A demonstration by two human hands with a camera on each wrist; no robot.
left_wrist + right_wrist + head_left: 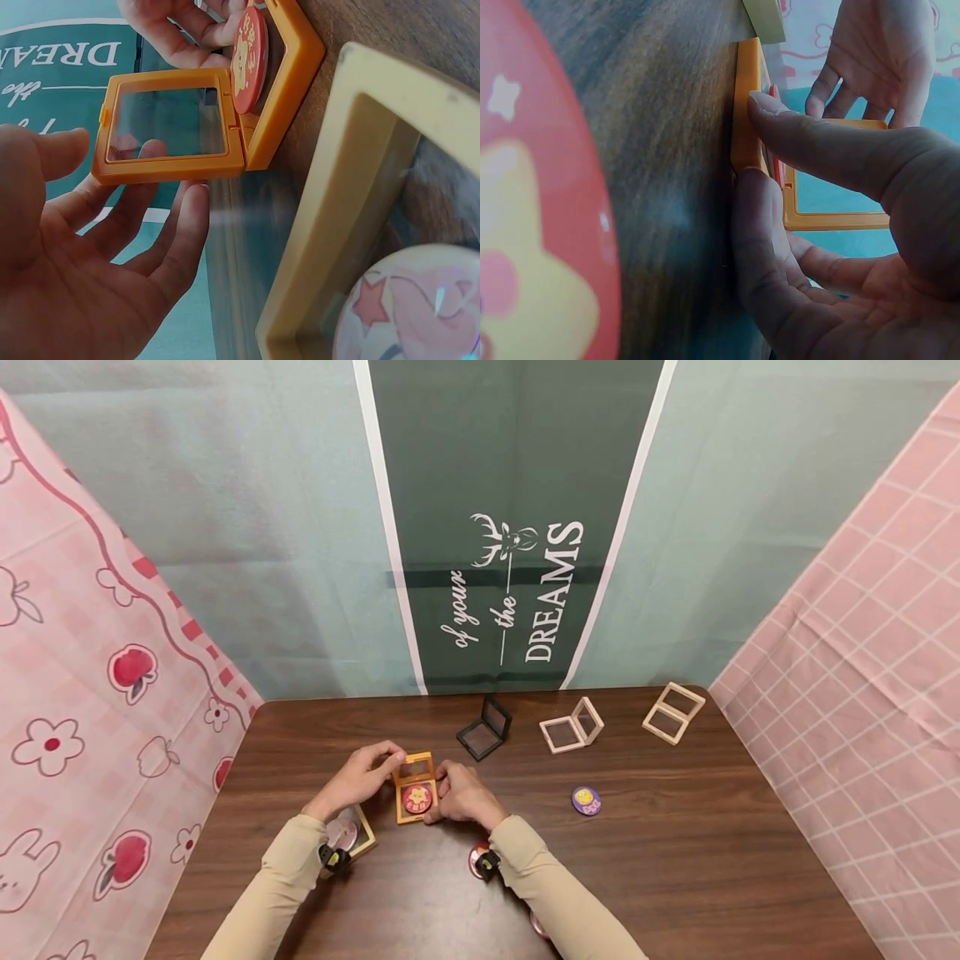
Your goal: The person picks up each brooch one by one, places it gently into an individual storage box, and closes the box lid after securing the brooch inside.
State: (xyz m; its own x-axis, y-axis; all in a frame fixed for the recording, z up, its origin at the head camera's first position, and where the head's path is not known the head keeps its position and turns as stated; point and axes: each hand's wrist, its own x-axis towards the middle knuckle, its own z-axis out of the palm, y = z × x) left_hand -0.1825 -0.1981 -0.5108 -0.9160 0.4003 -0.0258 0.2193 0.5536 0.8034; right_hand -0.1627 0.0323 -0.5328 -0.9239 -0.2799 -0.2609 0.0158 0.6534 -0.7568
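Note:
An orange hinged display case (399, 803) with clear windows stands with its lid raised on the table. Inside its base sits a round red badge (417, 799) with a yellow figure. My right hand (463, 793) grips the base at its right side, with thumb and index finger on the orange edge (745, 97). At the lid's upper left is my left hand (366, 774). In the left wrist view its fingers (166, 262) extend behind the orange lid (171, 171), and the thumb is apart from the lid's outer edge.
Under my left wrist lies a cream case (367, 837) with a pink badge (344, 832). Farther back stand open black (468, 745), pale pink (553, 742) and beige (660, 729) cases. A purple badge (586, 801) lies to the right; a red badge (475, 862) is partly hidden beneath my right wrist.

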